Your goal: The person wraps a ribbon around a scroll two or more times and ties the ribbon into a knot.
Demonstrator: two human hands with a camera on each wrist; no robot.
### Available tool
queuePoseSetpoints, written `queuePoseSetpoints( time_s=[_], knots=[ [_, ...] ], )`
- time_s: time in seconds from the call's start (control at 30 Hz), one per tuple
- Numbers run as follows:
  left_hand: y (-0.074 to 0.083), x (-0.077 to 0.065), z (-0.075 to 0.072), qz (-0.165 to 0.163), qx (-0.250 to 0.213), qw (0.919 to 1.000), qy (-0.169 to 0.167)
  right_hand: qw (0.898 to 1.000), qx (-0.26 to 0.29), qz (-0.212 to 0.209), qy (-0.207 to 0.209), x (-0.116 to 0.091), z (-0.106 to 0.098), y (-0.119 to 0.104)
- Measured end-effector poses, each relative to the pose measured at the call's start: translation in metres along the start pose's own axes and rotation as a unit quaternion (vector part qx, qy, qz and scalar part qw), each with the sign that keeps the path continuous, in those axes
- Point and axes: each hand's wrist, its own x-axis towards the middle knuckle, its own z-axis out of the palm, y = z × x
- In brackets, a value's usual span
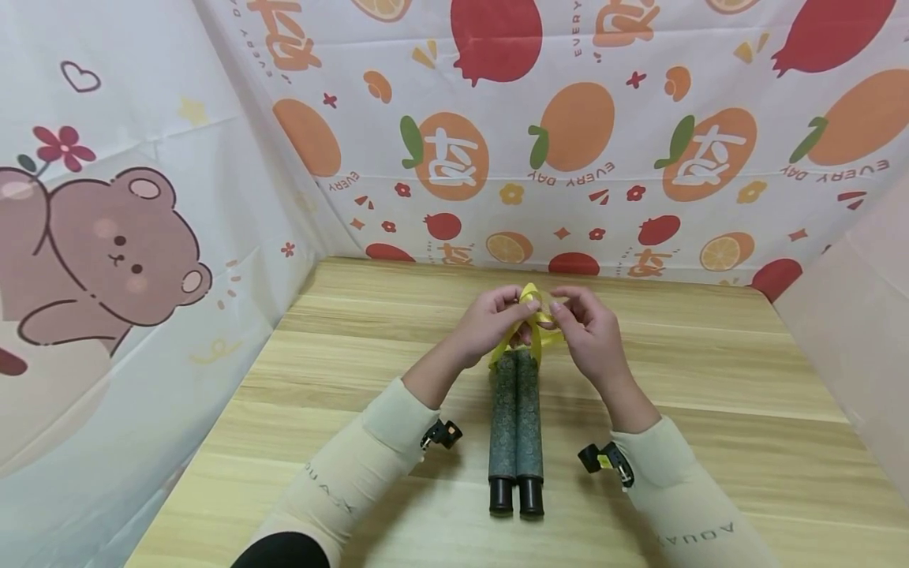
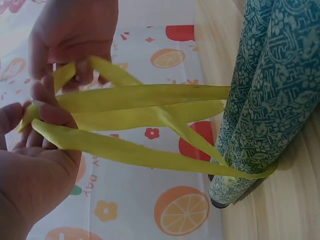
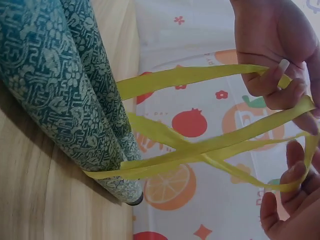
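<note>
Two scroll-like rolls (image 1: 515,418) lie side by side on the table, wrapped in blue-green patterned fabric with dark end knobs. A yellow ribbon (image 2: 142,97) goes round them near their far end and rises in several crossing strands. My left hand (image 1: 490,322) pinches the ribbon above the rolls, between thumb and fingers. Opposite it, my right hand (image 1: 591,335) holds another part of the ribbon with curled fingers. In the right wrist view, a strand runs over the fingers of the right hand (image 3: 295,210). The fingers partly hide where the strands meet.
The rolls rest on a light wood-grain table (image 1: 341,418). Behind it hangs a fruit-print cloth (image 1: 511,213), and a cloth with a bear print (image 1: 128,244) hangs on the left. Small black wrist cameras sit on both sleeves.
</note>
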Motion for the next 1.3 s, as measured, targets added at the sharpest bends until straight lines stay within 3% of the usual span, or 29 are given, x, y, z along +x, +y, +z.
queuePoseSetpoints(
  time_s=[0.1,0.2,0.33,0.43,0.57,0.7,0.9,1.0,1.13,1.3],
  knots=[
    [0.001,0.000,-0.002,-0.001,0.004,0.9993,0.036,1.000,-0.003,0.025,-0.004,-0.001,0.001,0.013],
    [0.000,0.000,-0.004,0.003,-0.003,0.9978,0.066,0.999,-0.009,0.039,-0.037,-0.002,0.004,0.029],
    [-0.001,0.001,-0.004,0.014,-0.022,0.9965,0.079,0.994,-0.036,0.055,-0.085,-0.004,0.011,0.043],
    [-0.001,0.000,-0.002,0.023,-0.024,0.9971,0.068,0.991,-0.061,0.075,-0.089,-0.004,0.018,0.048],
    [-0.001,-0.002,0.001,0.028,-0.015,0.9989,0.035,0.989,-0.110,0.082,-0.058,-0.004,0.025,0.048],
    [-0.001,-0.004,0.004,0.037,-0.013,0.9992,0.008,0.983,-0.170,0.058,-0.034,-0.003,0.029,0.049],
    [-0.003,-0.004,0.004,0.047,-0.022,0.9986,-0.008,0.975,-0.216,0.024,-0.041,-0.001,0.031,0.054],
    [-0.002,-0.005,0.002,0.049,-0.021,0.9986,0.001,0.979,-0.196,0.038,-0.041,0.001,0.030,0.057],
    [-0.003,-0.006,-0.003,0.045,-0.021,0.9982,0.032,0.987,-0.115,0.104,-0.041,0.002,0.024,0.060],
    [-0.008,-0.007,-0.011,0.031,-0.024,0.9962,0.077,0.985,-0.029,0.160,-0.054,0.003,0.016,0.063]
  ],
)
